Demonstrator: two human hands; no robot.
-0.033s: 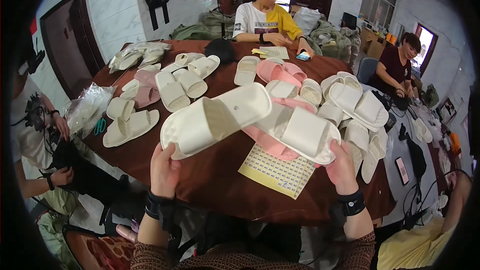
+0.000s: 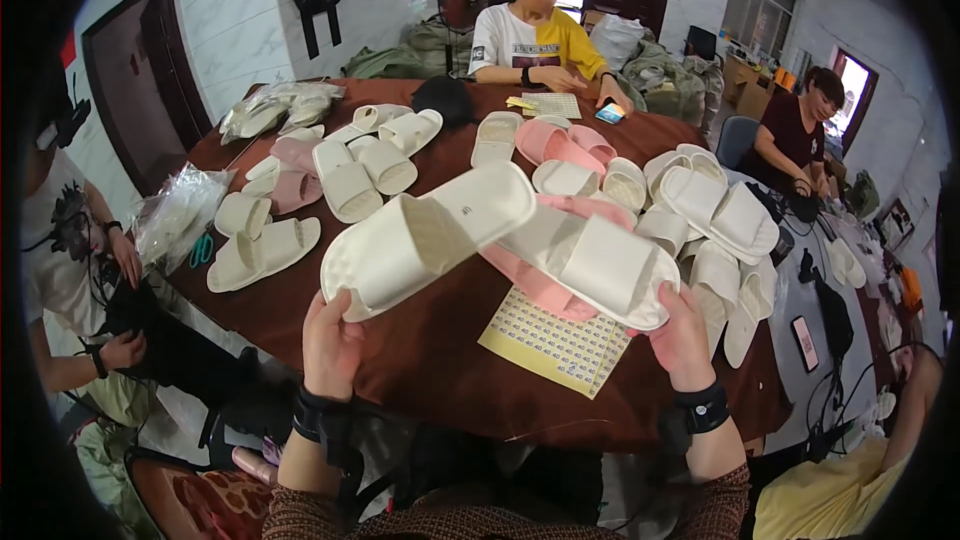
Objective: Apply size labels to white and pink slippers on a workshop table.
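My left hand [image 2: 333, 345] is closed on the toe end of a white slipper [image 2: 388, 252], thumb on the outside edge. This slipper tilts with its heel up and to the right, and a small round sticker sits on its insole. My right hand [image 2: 686, 338] grips the toe of a second white slipper [image 2: 608, 265], whose heel end lies behind the first one. Both are held above the table, toes outward. Beneath them show a pink slipper [image 2: 540, 290] and a yellow-backed sheet of small stickers [image 2: 540, 345].
The brown-covered table [image 2: 420, 380] carries white slippers [image 2: 265, 258] at left, pink slippers [image 2: 560, 143] behind and piled white slippers [image 2: 720, 210] at right. Teal scissors [image 2: 201, 250] lie near plastic bags [image 2: 180, 215]. A phone [image 2: 804, 342] rests on a grey surface. Other people sit around.
The heel of the slipper in my left hand has shifted slightly left. Both hands keep their hold. Across the table, a person's hand and the small blue item by it have moved slightly.
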